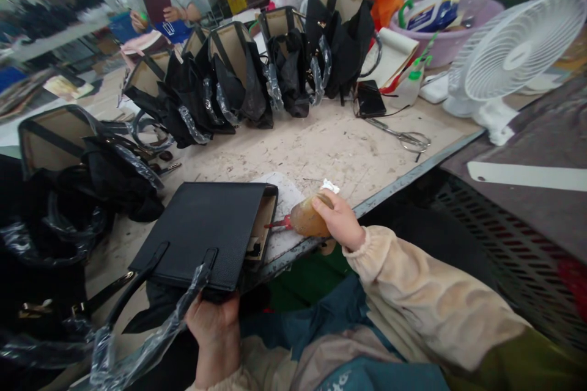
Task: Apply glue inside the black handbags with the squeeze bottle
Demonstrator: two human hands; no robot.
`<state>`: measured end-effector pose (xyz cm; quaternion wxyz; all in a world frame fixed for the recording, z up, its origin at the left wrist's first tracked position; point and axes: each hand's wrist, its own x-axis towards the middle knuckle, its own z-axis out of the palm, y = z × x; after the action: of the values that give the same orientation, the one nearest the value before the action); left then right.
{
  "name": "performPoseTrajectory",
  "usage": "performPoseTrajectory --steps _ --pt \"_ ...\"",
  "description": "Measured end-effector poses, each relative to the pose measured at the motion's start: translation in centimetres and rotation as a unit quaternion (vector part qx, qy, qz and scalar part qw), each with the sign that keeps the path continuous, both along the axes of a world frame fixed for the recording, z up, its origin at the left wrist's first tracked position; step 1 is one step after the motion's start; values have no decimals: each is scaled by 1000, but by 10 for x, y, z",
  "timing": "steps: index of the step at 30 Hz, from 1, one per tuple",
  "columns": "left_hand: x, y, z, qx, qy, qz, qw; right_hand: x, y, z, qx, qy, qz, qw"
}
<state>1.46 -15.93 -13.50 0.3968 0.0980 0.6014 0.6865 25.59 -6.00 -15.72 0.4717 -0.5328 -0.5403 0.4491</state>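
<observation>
Black bag [197, 226], seems part done
My left hand [214, 322] holds its near edge. My right hand [340, 219] holds a bottle [306, 219], red tip [279, 223] at the bag's open side [263, 220], which looks unfinished. More bags [339, 43] stand past my hands.

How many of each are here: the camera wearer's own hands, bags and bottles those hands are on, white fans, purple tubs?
Hands: 2, left hand and right hand
Handled bags: 1, the black bag
Handled bottles: 1, the amber bottle
White fans: 1, the white fan
Purple tubs: 1, the purple tub
Total: 6
</observation>
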Motion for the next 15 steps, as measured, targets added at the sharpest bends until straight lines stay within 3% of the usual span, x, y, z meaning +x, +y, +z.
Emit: performPoseTrajectory --steps 5,15 --pt "1 0 1 -7 14 -20 1000 -1 -8 4 -22 8 36 999" --pt "4 2 3 23 -19 5 1000 1 19 2 79 -85 -69 991"
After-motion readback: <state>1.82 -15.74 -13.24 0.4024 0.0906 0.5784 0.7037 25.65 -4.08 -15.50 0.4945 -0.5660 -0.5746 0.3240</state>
